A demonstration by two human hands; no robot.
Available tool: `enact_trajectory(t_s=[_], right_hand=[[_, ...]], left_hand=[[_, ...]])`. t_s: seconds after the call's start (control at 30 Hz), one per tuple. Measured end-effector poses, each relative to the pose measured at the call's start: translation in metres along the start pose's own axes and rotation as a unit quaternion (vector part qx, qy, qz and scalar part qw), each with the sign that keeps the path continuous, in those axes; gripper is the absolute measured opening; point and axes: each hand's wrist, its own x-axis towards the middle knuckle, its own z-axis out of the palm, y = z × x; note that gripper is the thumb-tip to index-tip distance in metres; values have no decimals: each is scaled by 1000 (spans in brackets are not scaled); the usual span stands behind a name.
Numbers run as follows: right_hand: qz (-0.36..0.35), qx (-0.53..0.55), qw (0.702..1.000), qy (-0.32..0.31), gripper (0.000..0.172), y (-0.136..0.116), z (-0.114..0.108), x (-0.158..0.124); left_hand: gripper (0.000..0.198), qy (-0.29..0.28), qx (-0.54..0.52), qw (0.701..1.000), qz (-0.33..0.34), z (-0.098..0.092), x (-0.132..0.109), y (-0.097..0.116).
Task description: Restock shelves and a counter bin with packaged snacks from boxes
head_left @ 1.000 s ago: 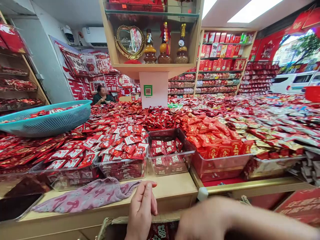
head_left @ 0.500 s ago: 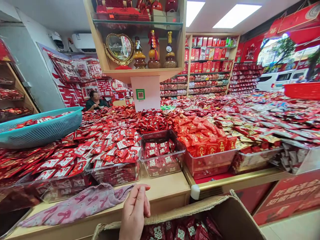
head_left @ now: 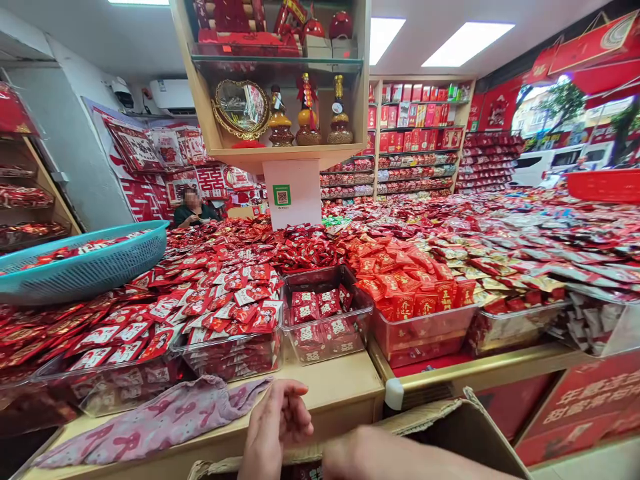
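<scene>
My left hand (head_left: 277,420) is held above the near-left edge of the cardboard box (head_left: 480,433). Its fingers are loosely curved and apart, and no object shows in them. Beside it, my right hand (head_left: 357,453) is smeared by motion over the box; its fingers are hidden. Red packets with white characters (head_left: 313,472) lie in the box, mostly covered by my right hand and arm. Similar red packets (head_left: 327,303) sit in a clear plastic bin (head_left: 327,347) on the counter beyond.
A pink patterned cloth (head_left: 155,427) lies along the counter edge. Clear bins heaped with packets stand on both sides. A teal basket (head_left: 85,267) is at left, and a display cabinet (head_left: 285,155) rises behind the bins. A person (head_left: 193,207) sits at the back left.
My right hand has come into view from the lower right over the box. My left hand's fingers have spread from a closed pose. The view has tilted up slightly.
</scene>
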Motion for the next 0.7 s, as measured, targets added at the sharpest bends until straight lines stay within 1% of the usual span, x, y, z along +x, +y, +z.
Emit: enact_trajectory(t_s=[0.03,0.07,0.13,0.17,0.2,0.27,0.33,0.4,0.47,0.53,0.6,0.7], right_hand=[[5,6,999,46,11,-4,-8,5],[12,13,994,107,12,-7,-15,10],[28,37,971,234,16,-9,-25,21],[31,56,960,271,18,-8,-28,27],[34,79,952,293,19,-5,-28,34],[41,133,940,313,19,3,-24,44],[50,184,926,326,20,12,-16,52],[57,249,908,332,23,19,-9,56],[56,314,886,336,27,24,-4,57],[56,347,869,350,29,27,-1,57],[60,357,860,359,31,28,2,57],[73,389,855,335,33,27,8,57]], left_hand=[[47,-17,-18,1000,-16,-1,0,2],[53,-33,-34,999,-26,-1,-1,3],[58,-47,-49,997,-29,0,-1,5],[56,-43,-39,998,-26,2,0,4],[52,-39,-15,999,-22,3,0,3],[44,-38,52,998,0,7,1,1],[40,-56,102,993,16,9,3,-3],[41,-72,108,991,24,9,4,-5],[48,-74,100,992,17,9,4,-5],[51,-67,95,993,13,9,5,-3],[46,-50,91,995,15,9,6,-1],[36,-14,92,995,40,9,8,0]])
